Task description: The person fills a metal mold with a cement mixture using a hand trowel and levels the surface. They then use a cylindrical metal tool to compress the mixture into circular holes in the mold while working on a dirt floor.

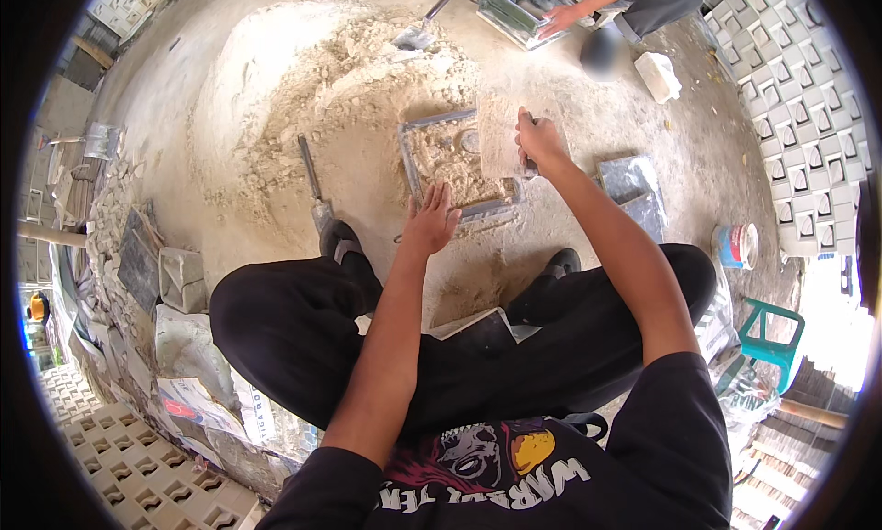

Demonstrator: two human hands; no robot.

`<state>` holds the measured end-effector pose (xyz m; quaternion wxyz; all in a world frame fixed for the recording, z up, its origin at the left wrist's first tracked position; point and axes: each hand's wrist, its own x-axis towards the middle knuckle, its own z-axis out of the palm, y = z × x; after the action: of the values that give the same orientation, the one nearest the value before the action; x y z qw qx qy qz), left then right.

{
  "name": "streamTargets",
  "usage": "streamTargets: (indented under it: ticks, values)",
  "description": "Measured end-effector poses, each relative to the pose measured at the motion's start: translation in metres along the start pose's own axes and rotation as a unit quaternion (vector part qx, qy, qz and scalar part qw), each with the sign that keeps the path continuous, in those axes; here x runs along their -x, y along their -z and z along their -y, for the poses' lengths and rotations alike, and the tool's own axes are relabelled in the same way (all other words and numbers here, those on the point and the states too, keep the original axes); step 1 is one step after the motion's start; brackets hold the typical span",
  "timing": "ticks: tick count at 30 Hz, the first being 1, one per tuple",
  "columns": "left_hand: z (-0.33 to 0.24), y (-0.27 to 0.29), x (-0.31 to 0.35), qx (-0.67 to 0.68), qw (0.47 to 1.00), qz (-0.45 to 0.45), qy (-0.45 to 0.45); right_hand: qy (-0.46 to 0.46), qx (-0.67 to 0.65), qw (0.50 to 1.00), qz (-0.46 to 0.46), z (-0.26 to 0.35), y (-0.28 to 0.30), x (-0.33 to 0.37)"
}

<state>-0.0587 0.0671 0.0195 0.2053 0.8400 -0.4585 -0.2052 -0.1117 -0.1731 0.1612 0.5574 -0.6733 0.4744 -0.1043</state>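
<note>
On the ground in front of me lies a rectangular grey metal mould [411, 163], partly filled with loose sandy mix [450, 174]. Dark rounded shapes show in its far part. My right hand [544, 146] is closed round the dark handle of a flat, sand-coated plastering trowel [499, 142]. The trowel's plate covers the right part of the mould and hides what is beneath. At the mould's near left corner my left hand [431, 221] lies with fingers stretched out, holding nothing. Whether its fingertips touch the rim or the mix, I cannot tell.
A big sand heap [285, 80] spreads far left, with a small shovel [413, 39] on it. A long-handled tool [314, 186] lies by my left foot. Another person's hand [559, 19] touches a second mould [519, 14]. Patterned blocks [790, 98] are stacked right, beyond a bucket [735, 245].
</note>
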Motion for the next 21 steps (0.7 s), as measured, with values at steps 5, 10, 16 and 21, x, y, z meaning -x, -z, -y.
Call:
streamTargets:
  ticks: [5,10,16,21]
  values:
    - [0.004,0.002,0.005,0.022,0.999,0.0,-0.024,0.012,0.049,0.999,-0.008,0.011,-0.017,-0.007]
    - [-0.017,-0.017,0.009,-0.106,0.994,0.018,-0.006,-0.003,0.004,1.0,-0.001,0.009,-0.031,-0.009]
    - [-0.005,-0.014,-0.013,0.025,0.998,-0.056,-0.03,0.025,0.063,0.997,0.028,0.012,-0.043,0.0]
    - [0.064,0.049,-0.051,0.039,0.983,-0.137,0.116,0.026,0.054,0.996,0.063,0.014,-0.072,-0.005]
